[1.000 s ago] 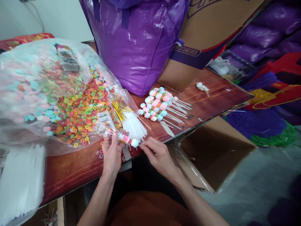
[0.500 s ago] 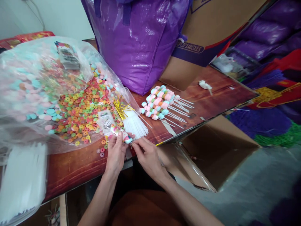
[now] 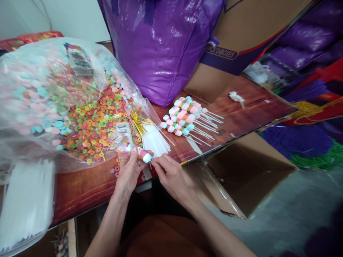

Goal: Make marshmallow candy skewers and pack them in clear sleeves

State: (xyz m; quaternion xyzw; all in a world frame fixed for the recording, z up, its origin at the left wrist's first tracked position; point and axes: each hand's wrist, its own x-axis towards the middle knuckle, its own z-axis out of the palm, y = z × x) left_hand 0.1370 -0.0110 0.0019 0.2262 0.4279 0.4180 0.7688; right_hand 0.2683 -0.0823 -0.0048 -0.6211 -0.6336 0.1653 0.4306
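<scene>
My left hand (image 3: 129, 170) is closed around a bagged marshmallow skewer (image 3: 143, 154), its thumb on top of the printed clear wrapper. Pink, white and blue pieces show through the plastic. At the skewer's lower end, my right hand (image 3: 168, 171) pinches with thumb and forefinger beside the stick; whatever lies between those fingertips is too small to make out. Just beyond are gold twist ties (image 3: 139, 120) on a bundle of white sticks (image 3: 157, 141). Printed bags (image 3: 123, 132) lie on loose ring candies (image 3: 93, 121) next to my left hand.
Finished marshmallow skewers (image 3: 182, 116) are piled on the wooden table (image 3: 85, 192), sticks pointing right. A purple bag (image 3: 166, 53) stands behind them. Marshmallows (image 3: 32, 96) fill clear plastic at left, near a bag of white sticks (image 3: 26, 203). An open carton (image 3: 246, 167) sits below the table's right edge.
The view has shifted slightly. My left hand has tilted a little, showing more of the skewer's blue-and-white end, while my right hand keeps its pinch there.
</scene>
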